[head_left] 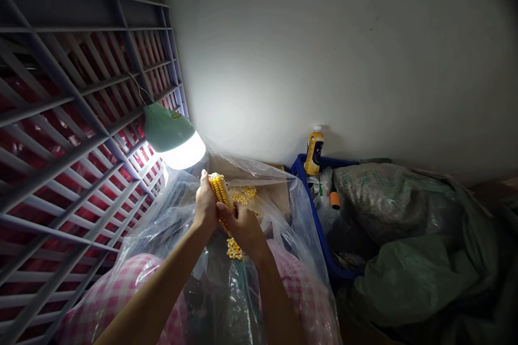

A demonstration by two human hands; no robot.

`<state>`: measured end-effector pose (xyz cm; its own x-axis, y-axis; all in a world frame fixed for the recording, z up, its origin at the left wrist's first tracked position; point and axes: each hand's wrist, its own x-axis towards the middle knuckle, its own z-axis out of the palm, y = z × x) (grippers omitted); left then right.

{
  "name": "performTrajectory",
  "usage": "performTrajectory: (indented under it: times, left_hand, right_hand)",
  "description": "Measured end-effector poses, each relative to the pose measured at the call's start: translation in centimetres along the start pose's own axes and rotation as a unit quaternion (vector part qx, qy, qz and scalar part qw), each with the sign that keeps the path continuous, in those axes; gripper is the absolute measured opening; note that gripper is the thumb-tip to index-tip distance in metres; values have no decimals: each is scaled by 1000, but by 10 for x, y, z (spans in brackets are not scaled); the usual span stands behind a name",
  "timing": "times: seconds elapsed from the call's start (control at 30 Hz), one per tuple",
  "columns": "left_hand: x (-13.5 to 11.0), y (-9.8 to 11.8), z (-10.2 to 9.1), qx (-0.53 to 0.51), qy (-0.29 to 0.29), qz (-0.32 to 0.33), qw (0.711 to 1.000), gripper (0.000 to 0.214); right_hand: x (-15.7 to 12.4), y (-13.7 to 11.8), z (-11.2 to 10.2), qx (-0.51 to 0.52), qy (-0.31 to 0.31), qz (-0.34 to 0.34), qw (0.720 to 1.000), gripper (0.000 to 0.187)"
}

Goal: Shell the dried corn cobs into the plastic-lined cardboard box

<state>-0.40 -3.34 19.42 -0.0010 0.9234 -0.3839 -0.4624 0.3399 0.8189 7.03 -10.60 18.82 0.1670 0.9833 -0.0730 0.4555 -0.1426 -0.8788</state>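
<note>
A yellow corn cob is held between both hands, tilted, with its upper end partly stripped of kernels. My left hand wraps around the cob's left side, thumb up near the top. Lower on the cob, my right hand grips from the right, its thumb pressed against the kernels. Loose corn kernels lie in a small heap on the plastic just below the hands. More kernels are spread behind them inside a cardboard box lined with a clear plastic bag.
At left stands a stack of slatted plastic crates with a lit green lamp hanging from it. On the right, a blue basket holds a yellow bottle and an orange-capped item. Large sacks lie beyond, against the wall.
</note>
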Motion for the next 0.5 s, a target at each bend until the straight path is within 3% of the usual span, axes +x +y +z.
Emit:
performTrajectory:
  times: [0.17, 0.37, 0.5]
  left_hand:
    - [-2, 1, 2, 43, -25, -66, 997, 44]
    - [-3, -3, -2, 91, -18, 15, 996, 50]
    - [-3, -4, -3, 116, -22, 31, 992, 54]
  right_hand:
    - [-1, -3, 14, -30, 51, 9, 998, 60]
    - [-1, 0, 24, -2, 86, 9, 996, 58]
    - [-3, 0, 27, 15, 90, 7, 996, 59]
